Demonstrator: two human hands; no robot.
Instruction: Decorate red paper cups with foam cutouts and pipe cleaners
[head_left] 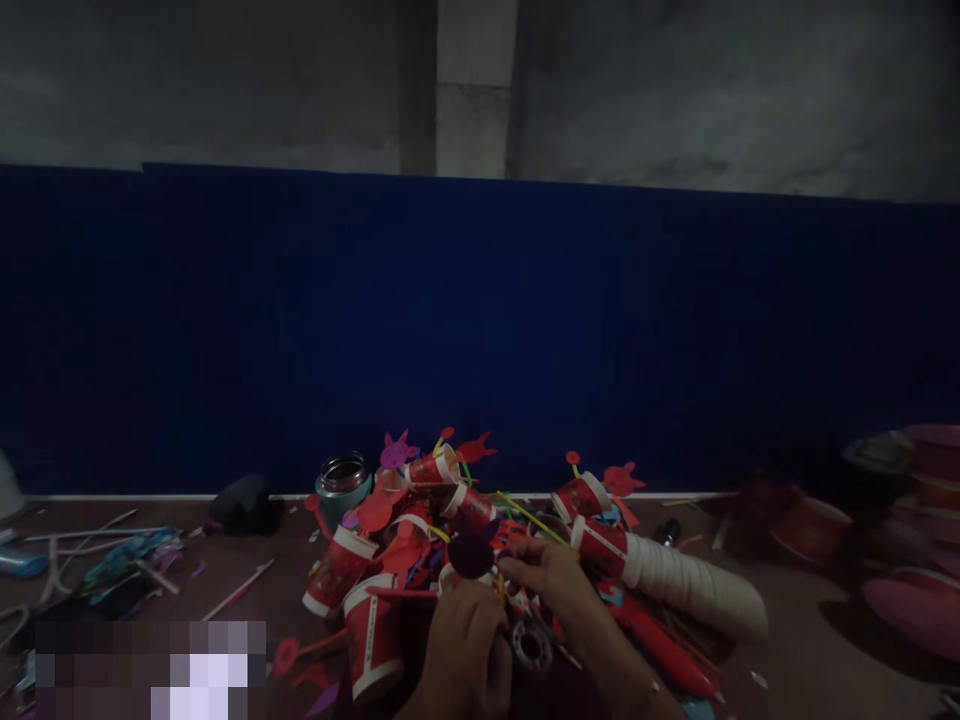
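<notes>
My left hand (466,640) is closed, its fingers curled around a paper cup (450,577) whose pale rim shows just above the knuckles. A red stick (405,594) runs up to this hand from the left. My right hand (556,590) pinches at a yellow straw (501,586), though the fingertips partly hide the grip. Just left of those fingertips stands a dark animal-head cutout (472,552). Beneath the right hand lies a roll of tape (532,645). A red printed paper cup (375,637) tilts beside my left hand.
Behind my hands rises a heap of cups with animal cutouts (395,452). A stack of nested cups (675,578) lies to the right. A teal metal container (343,487) stands behind the heap. Straws and scraps (127,560) litter the left; a blue panel (480,330) backs the table.
</notes>
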